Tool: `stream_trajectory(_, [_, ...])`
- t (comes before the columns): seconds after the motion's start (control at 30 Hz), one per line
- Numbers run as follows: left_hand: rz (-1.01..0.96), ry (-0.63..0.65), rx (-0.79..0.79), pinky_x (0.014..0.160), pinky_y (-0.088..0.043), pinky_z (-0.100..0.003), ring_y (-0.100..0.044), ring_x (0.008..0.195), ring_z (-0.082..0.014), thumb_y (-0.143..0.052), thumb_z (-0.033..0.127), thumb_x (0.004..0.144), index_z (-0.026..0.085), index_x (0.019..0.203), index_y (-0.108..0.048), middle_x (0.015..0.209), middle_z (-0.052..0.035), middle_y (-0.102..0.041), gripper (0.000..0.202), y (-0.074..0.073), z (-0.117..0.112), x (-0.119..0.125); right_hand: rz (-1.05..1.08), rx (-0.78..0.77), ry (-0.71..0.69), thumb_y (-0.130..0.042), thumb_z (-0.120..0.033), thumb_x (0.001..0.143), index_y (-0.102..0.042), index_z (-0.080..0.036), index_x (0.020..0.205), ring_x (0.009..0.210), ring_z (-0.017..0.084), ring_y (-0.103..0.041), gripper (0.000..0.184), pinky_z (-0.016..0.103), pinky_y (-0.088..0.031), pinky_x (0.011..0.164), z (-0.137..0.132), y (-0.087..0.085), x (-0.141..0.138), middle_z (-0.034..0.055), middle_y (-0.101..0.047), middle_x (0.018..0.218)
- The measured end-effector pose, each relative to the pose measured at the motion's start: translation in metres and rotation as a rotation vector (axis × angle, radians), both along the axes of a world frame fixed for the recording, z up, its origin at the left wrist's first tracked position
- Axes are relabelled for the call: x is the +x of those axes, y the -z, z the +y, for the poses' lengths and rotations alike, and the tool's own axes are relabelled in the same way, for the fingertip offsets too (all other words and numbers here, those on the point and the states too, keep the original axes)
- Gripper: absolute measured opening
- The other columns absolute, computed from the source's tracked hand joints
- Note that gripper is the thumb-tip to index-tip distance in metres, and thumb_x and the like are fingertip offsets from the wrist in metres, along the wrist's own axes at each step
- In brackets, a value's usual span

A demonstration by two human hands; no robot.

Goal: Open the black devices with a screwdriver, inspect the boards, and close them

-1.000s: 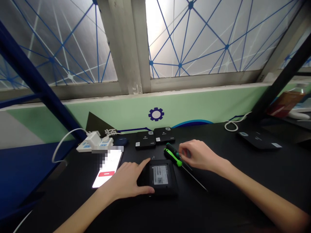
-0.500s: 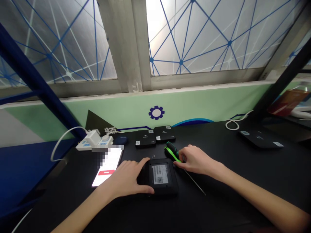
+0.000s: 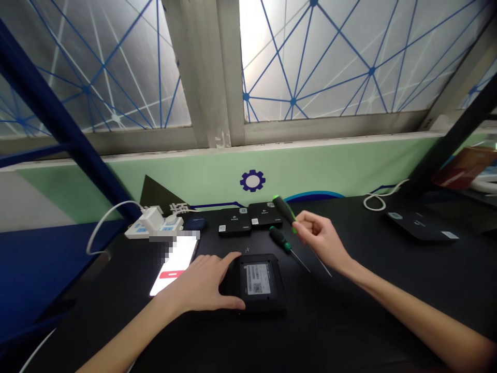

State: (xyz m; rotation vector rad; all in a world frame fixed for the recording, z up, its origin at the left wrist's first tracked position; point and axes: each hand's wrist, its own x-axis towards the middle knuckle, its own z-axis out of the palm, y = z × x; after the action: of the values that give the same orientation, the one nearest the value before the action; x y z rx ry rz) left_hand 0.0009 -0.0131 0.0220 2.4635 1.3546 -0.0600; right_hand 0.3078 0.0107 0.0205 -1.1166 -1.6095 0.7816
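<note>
Pinching a screwdriver (image 3: 285,211) above the surface (image 3: 330,331) with the right hand (image 3: 320,235); gripping a box (image 3: 258,282) across its left end with the left hand (image 3: 209,282), well in from the surface's far edge.

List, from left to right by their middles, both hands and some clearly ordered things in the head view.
White plastic power strip, left hand, black boxy device with pale label, lying screwdriver with black-and-green handle, right hand, looped white cable, flat black box.

On your left you have a lit phone (image 3: 179,257), a white power strip (image 3: 135,229) beyond it; far right, you see a looped white cable (image 3: 375,209).
</note>
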Motion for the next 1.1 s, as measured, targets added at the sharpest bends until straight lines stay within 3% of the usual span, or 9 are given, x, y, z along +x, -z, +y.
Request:
stream_trajectory(0.17, [0.007, -0.006, -0.002, 0.064, -0.040, -0.031, -0.062, 0.082, -0.0296, -0.059, 0.088, 0.071, 0.028, 0.153, -0.040, 0.085, -0.0030, -0.063, 0.104, -0.003, -0.001, 0.002, 0.349, 0.087, 0.001, -0.061, -0.043, 0.094, -0.056, -0.022, 0.105, 0.046, 0.012, -0.047, 0.024, 0.023, -0.036, 0.043, 0.001, 0.003, -0.001, -0.0031, -0.060, 0.064])
stream_trajectory(0.27, [0.008, -0.001, -0.002, 0.064, -0.040, -0.032, -0.062, 0.081, -0.0299, -0.058, 0.088, 0.071, 0.027, 0.154, -0.040, 0.084, -0.0031, -0.063, 0.105, -0.003, -0.001, 0.001, 0.370, 0.103, -0.016, -0.064, -0.039, 0.092, -0.058, -0.021, 0.104, 0.060, 0.016, -0.062, 0.022, 0.029, -0.052, 0.055, 0.002, 0.007, -0.002, 0.0027, -0.069, 0.080])
stream_trajectory(0.37, [0.006, 0.004, 0.005, 0.064, -0.040, -0.032, -0.062, 0.081, -0.0299, -0.058, 0.089, 0.070, 0.026, 0.153, -0.040, 0.083, -0.0030, -0.062, 0.105, -0.001, 0.000, 0.000, 0.359, 0.075, -0.040, -0.068, -0.037, 0.089, -0.061, -0.021, 0.094, 0.076, 0.020, -0.070, 0.019, 0.037, -0.059, 0.073, 0.002, 0.011, -0.004, 0.0051, -0.071, 0.091])
stream_trajectory(0.5, [0.008, 0.005, 0.013, 0.063, -0.039, -0.031, -0.062, 0.080, -0.0295, -0.057, 0.089, 0.071, 0.027, 0.153, -0.040, 0.083, -0.0028, -0.062, 0.105, 0.000, 0.000, 0.000, 0.280, -0.013, -0.089, -0.069, -0.040, 0.090, -0.067, -0.019, 0.084, 0.083, 0.021, -0.071, 0.023, 0.037, -0.059, 0.081, 0.002, 0.017, -0.009, 0.0061, -0.073, 0.092])
stream_trajectory(0.7, [0.037, -0.001, 0.023, 0.064, -0.040, -0.032, -0.062, 0.081, -0.0310, -0.056, 0.090, 0.071, 0.027, 0.154, -0.040, 0.083, -0.0035, -0.061, 0.105, -0.001, 0.000, 0.001, 0.191, -0.141, -0.172, -0.070, -0.045, 0.090, -0.074, -0.016, 0.089, 0.085, 0.023, -0.071, 0.029, 0.035, -0.057, 0.079, 0.001, 0.023, -0.015, 0.0084, -0.076, 0.091])
stream_trajectory(1.1, [0.029, -0.006, 0.005, 0.064, -0.039, -0.031, -0.062, 0.081, -0.0305, -0.058, 0.090, 0.070, 0.029, 0.154, -0.038, 0.083, -0.0028, -0.061, 0.106, 0.000, 0.001, 0.001, 0.193, -0.125, -0.227, -0.069, -0.041, 0.091, -0.075, -0.017, 0.085, 0.076, 0.021, -0.069, 0.026, 0.032, -0.055, 0.072, 0.002, 0.025, -0.014, 0.0080, -0.076, 0.088])
